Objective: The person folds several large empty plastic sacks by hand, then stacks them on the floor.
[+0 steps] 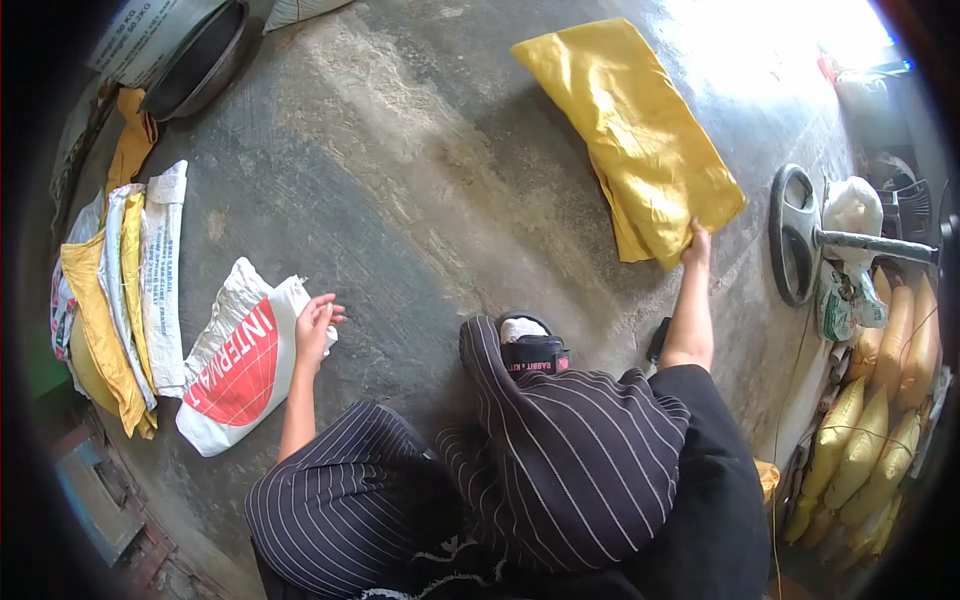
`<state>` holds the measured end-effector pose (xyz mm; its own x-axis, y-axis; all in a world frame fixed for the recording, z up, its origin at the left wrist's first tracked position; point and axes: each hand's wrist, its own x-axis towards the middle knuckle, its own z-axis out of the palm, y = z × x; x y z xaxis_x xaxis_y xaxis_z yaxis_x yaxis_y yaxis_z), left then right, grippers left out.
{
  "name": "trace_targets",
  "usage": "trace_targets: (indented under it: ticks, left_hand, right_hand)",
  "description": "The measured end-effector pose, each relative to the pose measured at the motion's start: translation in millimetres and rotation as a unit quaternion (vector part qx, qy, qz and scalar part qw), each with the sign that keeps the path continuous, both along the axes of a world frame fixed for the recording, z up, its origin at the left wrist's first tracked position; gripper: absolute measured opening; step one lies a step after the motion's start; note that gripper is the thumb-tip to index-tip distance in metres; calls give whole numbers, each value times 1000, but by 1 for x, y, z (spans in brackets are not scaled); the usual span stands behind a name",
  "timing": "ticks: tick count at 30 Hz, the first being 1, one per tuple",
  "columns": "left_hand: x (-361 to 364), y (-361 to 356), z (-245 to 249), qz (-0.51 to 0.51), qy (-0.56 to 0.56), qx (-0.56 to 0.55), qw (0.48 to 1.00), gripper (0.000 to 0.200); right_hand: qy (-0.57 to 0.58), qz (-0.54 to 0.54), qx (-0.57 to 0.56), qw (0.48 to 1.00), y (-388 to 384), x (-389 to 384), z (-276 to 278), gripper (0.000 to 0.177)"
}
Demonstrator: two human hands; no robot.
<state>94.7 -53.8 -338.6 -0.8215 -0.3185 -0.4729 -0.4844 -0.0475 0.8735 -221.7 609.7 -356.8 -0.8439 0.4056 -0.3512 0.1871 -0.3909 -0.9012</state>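
My right hand [697,245] grips the near corner of a folded yellow woven sack [640,140], held out to the right over the concrete floor. Its fingers are partly hidden by the sack. My left hand [317,322] hangs with fingers apart and holds nothing, overlapping the right edge of a white sack [215,415] in this view. That sack has a red printed circle and large white letters, and lies crumpled on the floor at my left.
Folded sacks [160,290] are stacked at the left. A dark metal basin [205,65] stands at the far left. To the right are a black stand [792,235], a white plastic bag [850,300] and filled yellow bags [845,440]. My sandalled foot [530,345] rests in front.
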Motion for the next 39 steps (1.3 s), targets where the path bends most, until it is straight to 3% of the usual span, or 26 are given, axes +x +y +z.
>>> trace_targets:
  ticks: [2,4,10,12,16,18,25,27,29,31,35,37,39]
  left_hand:
    - [10,4,-2,16,4,-1,1000,25]
    - [11,6,3,17,-19,-16,1000,25]
    - [17,5,-27,-23,-25,-45,998,22]
    - [15,10,-30,-79,-27,-142,986,21]
    - [16,11,-31,-68,-26,-157,985,19]
    - [18,13,-31,-63,-8,-176,982,18]
    - [17,17,-26,-70,-1,-209,975,18]
    - [17,18,-24,-75,-5,-221,972,18]
    - [17,18,-24,-71,4,-215,974,18]
    - [19,19,-23,-65,8,-209,976,18]
    - [21,19,-21,-85,-1,-238,968,19]
    - [24,21,-18,-83,4,-236,968,18]
    - [26,21,-16,-77,1,-236,969,17]
  right_hand:
    - [15,-7,-79,997,20,1,-50,39]
    - [31,-11,-87,996,3,0,-36,39]
    - [72,-41,-15,996,-44,-62,77,30]
    - [72,-12,-42,996,-57,-101,128,29]
    - [126,26,9,992,-118,-159,228,32]
    - [220,58,30,973,-132,-190,249,34]
    - [302,98,-64,946,-107,-225,313,41]
    - [364,195,-73,908,-69,-198,302,44]
    - [325,86,5,942,-80,-129,287,44]
    - [270,75,24,960,-50,-91,232,45]
    - [32,-86,-53,994,-39,-10,132,41]
    - [14,-60,-68,996,-19,8,57,40]
    - [-48,-178,-92,979,-7,21,-7,37]
